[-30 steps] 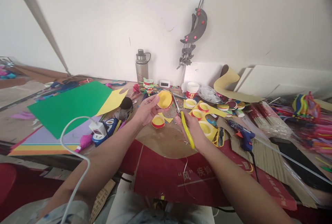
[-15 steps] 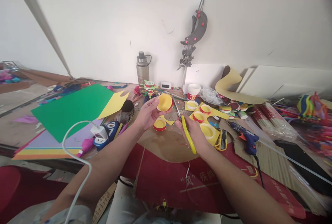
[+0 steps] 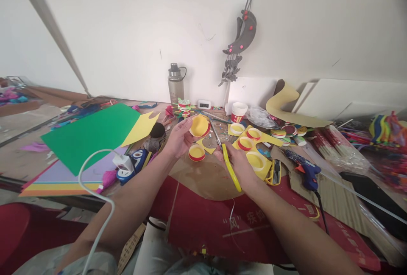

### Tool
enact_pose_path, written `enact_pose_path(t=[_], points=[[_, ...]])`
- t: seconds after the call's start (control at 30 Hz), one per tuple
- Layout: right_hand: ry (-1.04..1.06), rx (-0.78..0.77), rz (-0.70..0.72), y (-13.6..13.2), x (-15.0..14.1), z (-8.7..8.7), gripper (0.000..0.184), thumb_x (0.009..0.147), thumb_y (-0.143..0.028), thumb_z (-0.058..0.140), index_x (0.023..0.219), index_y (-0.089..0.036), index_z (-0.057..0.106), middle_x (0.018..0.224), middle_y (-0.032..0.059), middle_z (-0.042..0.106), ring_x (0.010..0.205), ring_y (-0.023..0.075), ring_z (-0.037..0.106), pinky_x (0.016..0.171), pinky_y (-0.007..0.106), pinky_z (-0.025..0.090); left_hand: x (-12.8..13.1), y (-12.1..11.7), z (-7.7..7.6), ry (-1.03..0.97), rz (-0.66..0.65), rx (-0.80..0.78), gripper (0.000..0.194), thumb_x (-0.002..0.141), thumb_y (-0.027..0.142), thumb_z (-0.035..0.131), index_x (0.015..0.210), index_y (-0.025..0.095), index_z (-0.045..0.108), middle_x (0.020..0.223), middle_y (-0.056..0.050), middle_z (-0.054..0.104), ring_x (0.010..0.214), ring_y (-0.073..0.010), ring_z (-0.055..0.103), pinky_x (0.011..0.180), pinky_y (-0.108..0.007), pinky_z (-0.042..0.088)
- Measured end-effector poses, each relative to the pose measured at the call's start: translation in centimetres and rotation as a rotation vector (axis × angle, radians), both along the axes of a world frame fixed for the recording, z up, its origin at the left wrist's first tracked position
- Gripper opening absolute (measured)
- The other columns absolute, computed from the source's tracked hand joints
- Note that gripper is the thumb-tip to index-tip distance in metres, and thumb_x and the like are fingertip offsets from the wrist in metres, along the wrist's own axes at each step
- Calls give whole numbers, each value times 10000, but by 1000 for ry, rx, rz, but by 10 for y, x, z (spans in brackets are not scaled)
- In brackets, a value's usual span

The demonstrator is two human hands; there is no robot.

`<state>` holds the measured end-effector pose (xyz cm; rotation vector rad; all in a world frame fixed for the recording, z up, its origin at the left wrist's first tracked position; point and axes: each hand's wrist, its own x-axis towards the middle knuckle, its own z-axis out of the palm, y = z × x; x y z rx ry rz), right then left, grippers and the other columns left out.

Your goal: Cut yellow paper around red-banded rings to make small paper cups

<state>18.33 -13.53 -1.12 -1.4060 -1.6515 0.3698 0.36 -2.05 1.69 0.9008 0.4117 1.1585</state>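
Observation:
My left hand point(image 3: 182, 138) pinches a shallow round paper cup piece point(image 3: 200, 126), yellow inside with a red rim, and holds it tilted above the table. My right hand point(image 3: 237, 160) is wrapped round yellow-handled scissors point(image 3: 229, 166). Their blades point up and away, beside the right edge of the cup piece; whether they touch it I cannot tell. Below my left hand a second yellow-and-red cup piece point(image 3: 196, 152) rests on the table next to a yellow paper scrap point(image 3: 207, 147). More rings point(image 3: 245, 143) stand on a yellow sheet right of my right hand.
A blue glue gun point(image 3: 305, 171) and a yellow utility knife point(image 3: 275, 172) lie at the right. Green card point(image 3: 92, 135) covers the left side. A white cable point(image 3: 108, 200) crosses my left forearm. A bottle point(image 3: 176, 86) and a paper cup point(image 3: 239, 112) stand at the back.
My left hand has shifted the cup piece slightly left and turned it a little. The scissors stay close beside it in my right hand. The camera view has moved slightly.

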Motion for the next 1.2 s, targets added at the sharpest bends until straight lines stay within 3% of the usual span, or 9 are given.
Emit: enact_pose_path(t=[0.27, 0.5, 1.2], points=[[30, -63, 83, -4, 0, 12, 471, 972, -687, 524, 825, -240, 550, 685, 22, 620, 587, 168, 513, 571, 306, 397, -7, 7, 3, 33, 26, 16, 292, 859, 307, 835, 1084, 124, 798, 1061, -110, 831, 867, -189, 794, 725, -233, 636], [134, -143, 147, -10, -1, 23, 417, 979, -639, 548, 945, -224, 566, 686, -20, 567, 577, 147, 490, 559, 285, 410, -10, 5, 6, 82, -76, 81, 489, 729, 415, 952, 1093, 115, 820, 1083, -150, 831, 885, -217, 799, 749, -248, 615], [74, -58, 81, -4, 2, 11, 399, 977, -629, 543, 855, -253, 493, 684, 3, 593, 596, 164, 507, 567, 293, 391, -7, 1, 7, 105, -118, 113, 468, 713, 437, 962, 1064, 153, 841, 1055, -126, 837, 855, -185, 785, 772, -249, 592]])
